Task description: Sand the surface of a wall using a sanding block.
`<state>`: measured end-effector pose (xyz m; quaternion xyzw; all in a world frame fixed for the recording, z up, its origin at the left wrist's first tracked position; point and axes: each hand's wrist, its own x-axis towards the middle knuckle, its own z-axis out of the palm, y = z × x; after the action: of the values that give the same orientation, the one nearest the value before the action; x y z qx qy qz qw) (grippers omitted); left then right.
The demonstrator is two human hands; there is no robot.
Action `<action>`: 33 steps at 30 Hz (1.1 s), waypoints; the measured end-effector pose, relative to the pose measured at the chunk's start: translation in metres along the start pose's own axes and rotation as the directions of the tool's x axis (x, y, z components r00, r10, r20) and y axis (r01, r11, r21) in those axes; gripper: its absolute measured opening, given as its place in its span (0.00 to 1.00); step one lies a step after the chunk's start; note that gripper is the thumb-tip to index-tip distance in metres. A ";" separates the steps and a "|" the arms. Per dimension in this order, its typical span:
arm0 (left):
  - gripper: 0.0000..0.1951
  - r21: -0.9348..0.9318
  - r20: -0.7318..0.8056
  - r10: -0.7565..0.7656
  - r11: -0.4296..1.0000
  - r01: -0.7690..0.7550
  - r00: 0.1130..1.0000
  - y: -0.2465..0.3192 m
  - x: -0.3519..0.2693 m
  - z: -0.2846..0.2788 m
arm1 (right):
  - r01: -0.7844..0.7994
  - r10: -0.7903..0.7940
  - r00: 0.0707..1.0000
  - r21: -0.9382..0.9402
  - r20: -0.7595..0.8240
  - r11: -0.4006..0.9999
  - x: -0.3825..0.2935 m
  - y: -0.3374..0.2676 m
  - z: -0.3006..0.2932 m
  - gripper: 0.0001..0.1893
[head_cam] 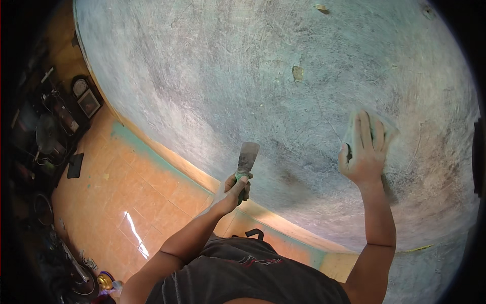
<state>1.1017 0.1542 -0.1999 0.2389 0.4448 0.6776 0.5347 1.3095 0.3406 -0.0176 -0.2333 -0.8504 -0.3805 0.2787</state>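
My left hand (234,192) is closed around the handle of a putty knife (248,155), its blade pointing up in front of the wall. Higher and to the right, my right hand (364,152) lies flat with its fingers spread over a pale sheet (389,127), possibly sandpaper, pressed to the wall. The wall (228,76) is worn blue-green plaster with scratches, pale patches and dark smudges. A small chipped hole (298,73) shows above and between my hands.
Orange floor tiles (152,193) carry teal dust along the baseboard (197,178). At left stand a dark cluttered shelf (49,129) and a framed picture (89,103). A golden object (105,281) sits at lower left. A small block (321,7) sticks to the wall high up.
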 end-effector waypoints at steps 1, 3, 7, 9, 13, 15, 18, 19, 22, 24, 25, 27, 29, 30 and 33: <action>0.14 0.001 -0.002 0.004 1.000 -0.004 1.000 0.004 0.003 0.000 | 0.028 -0.029 0.997 0.010 0.073 1.000 0.010 -0.001 -0.004 0.34; 0.15 -0.003 0.011 0.039 0.999 -0.039 0.999 0.014 0.012 -0.004 | 0.050 -0.052 0.995 0.022 0.088 0.998 0.025 -0.002 -0.008 0.36; 0.15 -0.059 0.060 0.109 0.993 -0.106 0.992 0.034 0.029 -0.022 | -0.011 0.016 0.998 -0.071 0.067 0.997 0.044 0.008 -0.013 0.39; 0.15 -0.069 0.082 0.136 0.989 -0.131 0.987 0.040 0.039 -0.038 | -0.040 0.042 0.999 -0.087 0.013 0.995 0.065 0.002 -0.012 0.41; 0.15 -0.071 0.178 0.121 0.991 -0.110 0.977 0.067 0.049 -0.068 | -0.056 0.054 0.997 -0.045 -0.049 0.997 0.109 -0.031 -0.010 0.42; 0.16 -0.059 0.194 0.129 0.991 -0.120 0.972 0.079 0.051 -0.088 | -0.040 0.038 0.994 -0.020 -0.100 0.999 0.122 -0.051 0.001 0.41; 0.16 -0.091 0.212 0.105 0.992 -0.087 0.972 0.094 0.059 -0.124 | 0.035 -0.046 0.979 -0.060 -0.198 0.998 0.144 -0.076 0.013 0.41; 0.16 -0.094 0.210 0.109 0.991 -0.090 0.972 0.098 0.062 -0.137 | 0.038 -0.040 0.983 -0.013 -0.180 0.999 0.154 -0.089 0.013 0.40; 0.16 -0.101 0.211 0.104 0.991 -0.084 0.972 0.112 0.071 -0.169 | 0.058 -0.049 0.990 0.059 -0.134 0.997 0.193 -0.131 0.015 0.38; 0.16 -0.106 0.216 0.097 0.992 -0.075 0.971 0.123 0.075 -0.183 | 0.075 -0.065 0.992 0.084 -0.107 0.994 0.223 -0.154 0.017 0.38; 0.16 -0.100 0.233 0.108 0.991 -0.087 0.967 0.130 0.076 -0.187 | 0.071 -0.064 0.992 0.062 -0.108 0.996 0.238 -0.163 0.018 0.37; 0.16 -0.094 0.252 0.114 0.991 -0.093 0.961 0.143 0.078 -0.197 | 0.064 -0.059 0.993 0.040 -0.104 0.997 0.267 -0.178 0.021 0.37; 0.17 -0.099 0.278 0.110 0.991 -0.086 0.954 0.154 0.080 -0.207 | 0.063 -0.065 0.982 -0.020 -0.180 0.998 0.289 -0.191 0.024 0.36; 0.17 -0.101 0.283 0.110 0.991 -0.085 0.953 0.158 0.081 -0.213 | 0.063 -0.066 0.982 -0.025 -0.177 0.998 0.294 -0.197 0.027 0.36; 0.17 -0.098 0.299 0.120 0.991 -0.094 0.947 0.168 0.081 -0.230 | 0.030 -0.037 0.971 -0.033 -0.238 0.999 0.304 -0.213 0.036 0.34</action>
<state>0.8064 0.1451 -0.1807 0.3419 0.3152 0.6786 0.5686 0.9457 0.2969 0.0502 -0.1758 -0.8089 -0.4227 0.3689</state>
